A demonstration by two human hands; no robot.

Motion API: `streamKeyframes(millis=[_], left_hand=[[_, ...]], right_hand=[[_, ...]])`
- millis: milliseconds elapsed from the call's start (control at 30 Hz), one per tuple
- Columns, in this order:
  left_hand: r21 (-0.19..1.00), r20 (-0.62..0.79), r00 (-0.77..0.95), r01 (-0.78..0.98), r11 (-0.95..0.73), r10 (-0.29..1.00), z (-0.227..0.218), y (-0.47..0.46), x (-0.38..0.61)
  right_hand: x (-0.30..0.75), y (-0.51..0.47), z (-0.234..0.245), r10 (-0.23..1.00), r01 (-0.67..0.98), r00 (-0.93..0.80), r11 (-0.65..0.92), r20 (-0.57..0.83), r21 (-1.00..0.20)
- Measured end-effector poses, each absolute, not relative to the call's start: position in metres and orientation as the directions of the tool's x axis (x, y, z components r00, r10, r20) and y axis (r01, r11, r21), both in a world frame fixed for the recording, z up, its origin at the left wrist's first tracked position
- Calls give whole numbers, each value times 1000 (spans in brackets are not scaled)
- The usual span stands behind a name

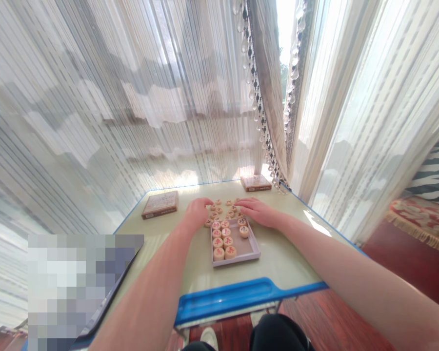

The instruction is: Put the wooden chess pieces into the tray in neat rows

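Observation:
A shallow white box tray [254, 246] rests on the table with Chinese chess pieces in it. Red-marked pieces [217, 243] fill two columns along its left side, and dark-marked pieces [244, 232] lie at its upper right. Beyond the tray, several loose chess pieces [231, 213] are spread on the tabletop. My left hand [198, 212] is at the left edge of these loose pieces, its finger and thumb apart beside them. On the other side, my right hand [258, 211] reaches over the rightmost loose pieces with fingers stretched out. Nothing visible is held in either hand.
The pale table [278, 248] has a blue rim with a molded groove [227, 297] in front. Flat boxes lie at the back left [161, 204] and back right [255, 183]. A pixelated device [84, 287] stands at left. String curtains [183, 136] hang behind the table.

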State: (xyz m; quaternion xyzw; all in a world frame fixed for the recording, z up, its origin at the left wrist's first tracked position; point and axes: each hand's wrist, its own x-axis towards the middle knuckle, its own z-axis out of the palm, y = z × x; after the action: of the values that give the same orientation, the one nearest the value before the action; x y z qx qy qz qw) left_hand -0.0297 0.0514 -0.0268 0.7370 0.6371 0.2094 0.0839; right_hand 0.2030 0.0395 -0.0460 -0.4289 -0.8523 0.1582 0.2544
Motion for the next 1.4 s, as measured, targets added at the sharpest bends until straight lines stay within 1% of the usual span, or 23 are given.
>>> streamKeyframes(millis=[133,233,400,633,800,933,1067,1200,1400], left_hand=[[398,134,108,904,-154,985,-34,56,-30],[403,144,130,898,-178,981,-36,57,-29],[404,196,154,887,-223,968,-34,54,-28],[403,123,169,892,-205,978,-28,50,-28],[388,133,170,898,-209,977,-28,50,-29],[402,137,146,896,-190,980,-29,50,-28],[448,137,190,864,-232,972,-29,48,-26],[461,114,220,852,-247,969,-29,48,-26],[464,130,206,852,-243,970,-32,52,-29]], right_hand=[[202,36,-43,797,621,-549,590,250,-515],[203,36,-45,797,627,-558,586,229,-513],[203,38,-47,792,628,-565,595,232,-502],[203,40,-47,817,655,-536,561,213,-506],[203,40,-48,820,658,-523,562,233,-500],[202,43,-50,819,641,-478,572,318,-511],[204,50,-55,830,658,-401,556,388,-509],[207,56,-59,832,671,-391,551,394,-496],[208,57,-58,845,695,-395,531,361,-485]])
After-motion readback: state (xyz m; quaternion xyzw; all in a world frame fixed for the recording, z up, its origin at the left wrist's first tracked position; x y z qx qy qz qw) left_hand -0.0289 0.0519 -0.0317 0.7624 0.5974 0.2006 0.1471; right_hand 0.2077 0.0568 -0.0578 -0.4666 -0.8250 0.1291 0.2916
